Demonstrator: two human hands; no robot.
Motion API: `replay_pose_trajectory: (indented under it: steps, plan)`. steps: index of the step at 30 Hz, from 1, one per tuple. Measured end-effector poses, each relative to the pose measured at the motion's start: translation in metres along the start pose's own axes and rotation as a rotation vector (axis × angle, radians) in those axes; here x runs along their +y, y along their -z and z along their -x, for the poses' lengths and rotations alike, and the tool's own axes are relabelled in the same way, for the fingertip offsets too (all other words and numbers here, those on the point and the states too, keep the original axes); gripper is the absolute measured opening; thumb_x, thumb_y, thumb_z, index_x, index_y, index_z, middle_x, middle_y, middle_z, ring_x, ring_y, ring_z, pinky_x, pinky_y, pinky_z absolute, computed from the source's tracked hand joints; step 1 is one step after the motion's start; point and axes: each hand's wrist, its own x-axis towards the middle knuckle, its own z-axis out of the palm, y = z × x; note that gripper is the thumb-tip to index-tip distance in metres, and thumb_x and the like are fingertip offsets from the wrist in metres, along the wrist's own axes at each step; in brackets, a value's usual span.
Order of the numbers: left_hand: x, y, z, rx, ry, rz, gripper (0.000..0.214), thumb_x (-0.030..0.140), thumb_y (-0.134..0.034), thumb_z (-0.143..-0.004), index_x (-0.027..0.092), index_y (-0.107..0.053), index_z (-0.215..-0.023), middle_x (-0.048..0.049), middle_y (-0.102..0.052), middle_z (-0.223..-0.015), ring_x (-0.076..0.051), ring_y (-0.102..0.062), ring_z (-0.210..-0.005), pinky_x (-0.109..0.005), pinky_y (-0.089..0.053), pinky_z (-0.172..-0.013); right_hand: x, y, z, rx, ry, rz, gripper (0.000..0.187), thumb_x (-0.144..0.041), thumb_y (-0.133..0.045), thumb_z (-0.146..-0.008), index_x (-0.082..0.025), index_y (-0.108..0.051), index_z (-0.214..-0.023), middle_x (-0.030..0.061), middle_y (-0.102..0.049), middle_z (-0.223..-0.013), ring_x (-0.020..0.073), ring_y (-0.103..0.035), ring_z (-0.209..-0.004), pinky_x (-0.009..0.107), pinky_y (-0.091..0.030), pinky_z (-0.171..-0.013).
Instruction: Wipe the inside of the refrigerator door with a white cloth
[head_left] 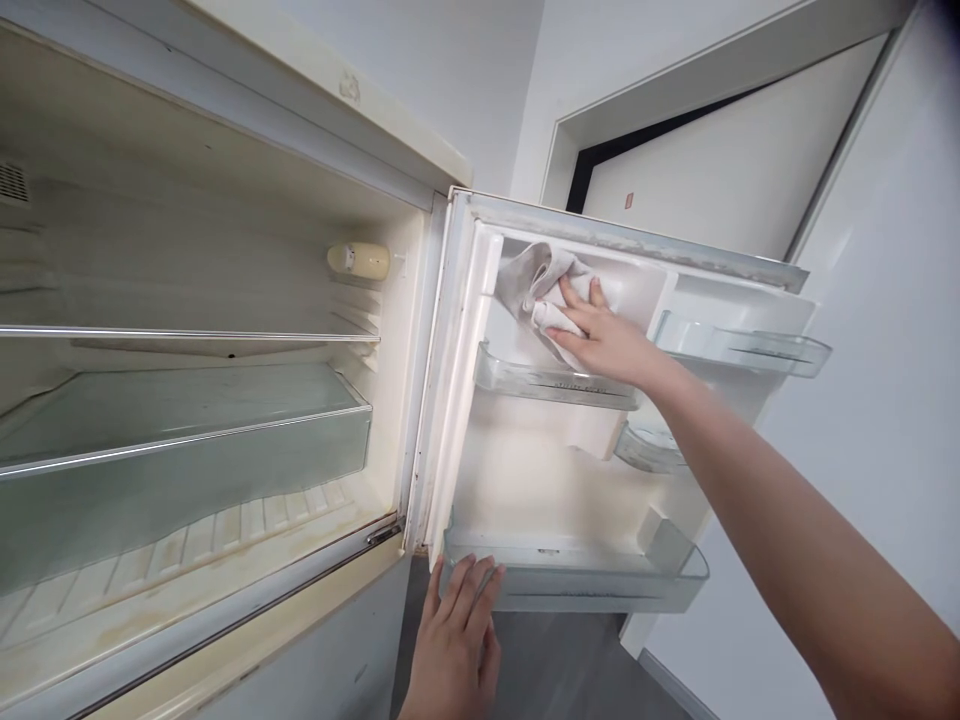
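Observation:
My right hand (600, 330) presses a crumpled pale grey-white cloth (536, 280) against the upper inner panel of the open fridge door (517, 470). Its fingers are spread over the cloth, just above a small clear door shelf (555, 383). Down at the door's lower left corner, my left hand (459, 635) rests its stretched fingers on the edge of the large clear bottom bin (592, 588). The left thumb points to the right below the bin.
On the left, the fridge interior has a glass shelf (187, 333), a greenish clear drawer (225, 450) and a yellowed lamp cover (360, 261). More door shelves (750, 345) sit at right. Behind the door are a white wall (862, 480) and a white room door (720, 170).

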Motion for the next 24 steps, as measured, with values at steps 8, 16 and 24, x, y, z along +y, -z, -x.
replay_pose_trajectory:
  steps: [8, 16, 24]
  plan:
    - [-0.001, 0.001, -0.001, -0.005, 0.006, 0.018, 0.065, 0.012, -0.044, -0.081, 0.022, -0.034, -0.145, 0.0112, -0.052, -0.143, -0.02, -0.053, -0.127, -0.048, -0.052, -0.101, 0.012, 0.013, 0.01, -0.253, 0.17, -0.009, 0.048, -0.038, -0.042, -0.09, -0.035, -0.049, -0.138, -0.0087, -0.025, -0.156, 0.0309, 0.0, -0.146, 0.059, -0.027, -0.116]
    - [0.002, 0.001, 0.002, -0.043, 0.035, 0.094, 0.066, 0.011, -0.042, -0.082, 0.022, -0.03, -0.146, 0.0066, -0.054, -0.142, -0.022, -0.053, -0.128, -0.053, -0.052, -0.103, 0.026, 0.024, 0.003, 0.166, 0.187, 0.477, 0.048, -0.012, -0.038, -0.087, -0.014, -0.057, -0.131, 0.0081, -0.042, -0.149, 0.037, -0.019, -0.145, 0.057, -0.025, -0.116]
    - [0.002, -0.001, 0.002, -0.052, 0.059, 0.151, 0.068, 0.009, -0.042, -0.083, 0.023, -0.026, -0.148, 0.004, -0.056, -0.141, -0.023, -0.052, -0.13, -0.056, -0.051, -0.104, 0.013, 0.017, 0.014, -0.006, 0.103, 0.5, 0.051, -0.015, -0.037, -0.086, -0.013, -0.052, -0.134, 0.0101, -0.041, -0.15, 0.0305, -0.04, -0.137, 0.046, -0.033, -0.113]
